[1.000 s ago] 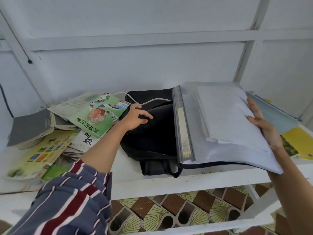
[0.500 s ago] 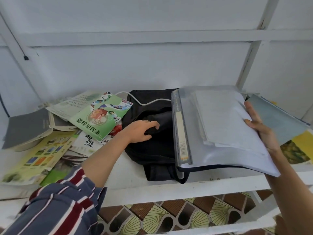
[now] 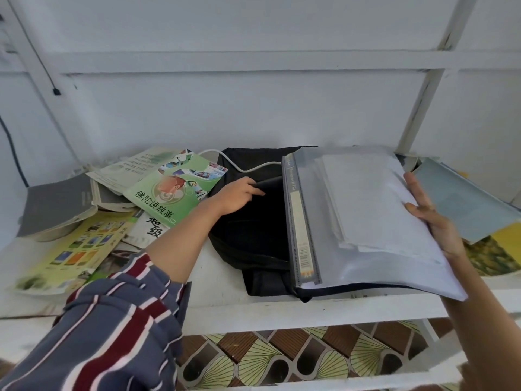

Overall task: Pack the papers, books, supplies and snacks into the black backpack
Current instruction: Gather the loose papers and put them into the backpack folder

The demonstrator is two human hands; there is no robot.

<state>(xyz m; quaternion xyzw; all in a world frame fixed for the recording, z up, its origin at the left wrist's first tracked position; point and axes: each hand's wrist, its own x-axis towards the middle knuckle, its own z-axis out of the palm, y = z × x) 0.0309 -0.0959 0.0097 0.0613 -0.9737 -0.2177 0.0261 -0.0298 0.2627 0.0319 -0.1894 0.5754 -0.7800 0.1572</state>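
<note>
Head view: the backpack (image 3: pixel 248 235) lies open at the middle of the white tabletop (image 3: pixel 220 280). The left hand (image 3: pixel 236 194) has its fingers curled, pinching the upper rim of the opening. The right hand (image 3: pixel 434 218) grips the right edge of a clear folder (image 3: pixel 366 221) of papers, held over the backpack's right half. Books (image 3: pixel 174 190) lie heaped just left.

The clear folder (image 3: pixel 366 221) covers the right half of the black backpack (image 3: pixel 248 230), hiding that side. Most fingers of the right hand (image 3: pixel 434 221) are out of sight beneath the folder. Its spine print is too small to read. A yellow book (image 3: pixel 504 244) lies partly under a blue folder (image 3: pixel 462 201), cut off by the right edge.
</note>
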